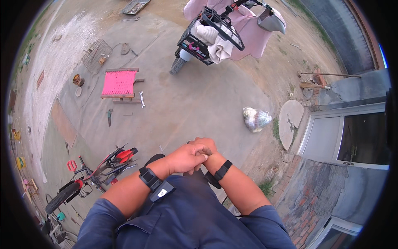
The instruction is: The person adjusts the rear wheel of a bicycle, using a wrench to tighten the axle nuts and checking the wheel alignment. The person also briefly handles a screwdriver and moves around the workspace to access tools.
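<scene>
In front of my body my two hands meet. My left hand point(184, 159) lies across my right wrist, its thumb and index finger pressed together against it. My right hand point(206, 144) extends past it, with its fingers mostly hidden, so I cannot tell their shape. A black strap with a small device point(161, 190) sits on my left wrist, and another black strap point(223, 169) is around my right wrist. To the left of my left forearm a small bicycle point(101, 172) lies on the concrete.
Ahead stand a pink-covered electric scooter point(257, 39) with a front basket and a pink-topped stool point(119, 82). Near the stool lie a wrench point(142, 100) and a green-handled tool point(110, 117). A stuffed clear plastic bag point(256, 119) rests at right, before a wall with a door point(323, 133).
</scene>
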Demonstrator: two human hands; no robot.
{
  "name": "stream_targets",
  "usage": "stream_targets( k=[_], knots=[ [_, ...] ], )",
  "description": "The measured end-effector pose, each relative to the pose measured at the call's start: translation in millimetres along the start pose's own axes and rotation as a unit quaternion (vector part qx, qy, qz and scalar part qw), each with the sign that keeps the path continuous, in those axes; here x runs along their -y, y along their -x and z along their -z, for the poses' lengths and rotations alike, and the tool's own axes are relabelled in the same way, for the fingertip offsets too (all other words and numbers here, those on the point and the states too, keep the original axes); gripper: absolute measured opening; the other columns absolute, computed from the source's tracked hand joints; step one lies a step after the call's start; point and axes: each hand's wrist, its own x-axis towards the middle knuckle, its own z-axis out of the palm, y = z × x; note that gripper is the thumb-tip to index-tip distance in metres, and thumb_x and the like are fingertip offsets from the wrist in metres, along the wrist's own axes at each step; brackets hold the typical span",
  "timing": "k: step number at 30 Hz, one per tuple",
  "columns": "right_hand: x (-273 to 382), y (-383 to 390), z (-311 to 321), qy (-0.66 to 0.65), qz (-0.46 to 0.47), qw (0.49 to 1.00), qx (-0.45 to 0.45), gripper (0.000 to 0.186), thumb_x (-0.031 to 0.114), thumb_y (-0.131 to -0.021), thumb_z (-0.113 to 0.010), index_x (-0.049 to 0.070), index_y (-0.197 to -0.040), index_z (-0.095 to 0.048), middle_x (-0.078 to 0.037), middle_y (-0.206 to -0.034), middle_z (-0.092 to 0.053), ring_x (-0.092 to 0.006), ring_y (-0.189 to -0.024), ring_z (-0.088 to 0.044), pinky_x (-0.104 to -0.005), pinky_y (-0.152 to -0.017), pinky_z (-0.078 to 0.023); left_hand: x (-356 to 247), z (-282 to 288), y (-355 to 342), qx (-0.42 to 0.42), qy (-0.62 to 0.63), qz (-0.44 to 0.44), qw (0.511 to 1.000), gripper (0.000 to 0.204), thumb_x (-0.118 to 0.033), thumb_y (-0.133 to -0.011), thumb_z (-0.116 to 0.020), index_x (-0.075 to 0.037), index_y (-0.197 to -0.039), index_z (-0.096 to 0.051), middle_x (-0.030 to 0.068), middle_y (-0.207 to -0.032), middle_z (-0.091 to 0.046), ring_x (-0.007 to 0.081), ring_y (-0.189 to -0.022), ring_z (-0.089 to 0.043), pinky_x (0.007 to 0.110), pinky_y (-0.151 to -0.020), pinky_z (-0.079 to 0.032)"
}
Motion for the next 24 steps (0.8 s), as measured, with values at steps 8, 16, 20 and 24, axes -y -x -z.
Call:
stream_targets(
  k=[8,16,20,24],
  knots=[
    [-8.5,-62.0,58.0,0.075,0.121,0.988,0.059,0.023,0.031,-0.083,-0.068,0.010,-0.087,-0.075,-0.014,-0.096,-0.075,-0.0311,-0.088,-0.074,-0.0396,-0.070,-0.059,-43.3,30.7,-14.5,-0.006,0.049,-0.024,0.998,0.028,-0.020,-0.103,-0.053,-0.003,-0.123,-0.063,0.0042,-0.070,-0.063,0.0106,-0.056,-0.059,0.027,-0.055,-0.051],
    [40.7,-178.6,68.1,0.149,0.218,0.952,0.152,0.022,0.027,-0.082,-0.067,0.008,-0.092,-0.072,-0.013,-0.095,-0.072,-0.0330,-0.092,-0.072,-0.0406,-0.072,-0.057,-13.4,127.4,2.9,-0.128,0.172,-0.038,0.976,0.031,-0.020,-0.102,-0.055,-0.002,-0.124,-0.064,0.0034,-0.070,-0.061,0.0105,-0.055,-0.056,0.027,-0.054,-0.050],
    [84.0,-228.0,74.7,0.192,0.269,0.927,0.175,0.024,0.025,-0.084,-0.065,0.007,-0.098,-0.070,-0.016,-0.101,-0.071,-0.0345,-0.095,-0.071,-0.0421,-0.075,-0.058,11.1,172.0,11.8,-0.152,0.222,-0.044,0.962,0.028,-0.021,-0.102,-0.056,0.000,-0.120,-0.064,0.0037,-0.071,-0.063,0.0107,-0.055,-0.058,0.026,-0.054,-0.049],
    [106.7,-285.9,52.7,0.189,0.255,0.911,0.262,0.024,0.024,-0.085,-0.066,0.009,-0.104,-0.070,-0.014,-0.105,-0.072,-0.0342,-0.098,-0.071,-0.0424,-0.079,-0.058,62.4,211.1,14.6,-0.239,0.330,-0.043,0.912,0.026,-0.019,-0.101,-0.058,-0.001,-0.119,-0.061,0.0033,-0.071,-0.063,0.0108,-0.054,-0.059,0.026,-0.053,-0.048]
  ],
)
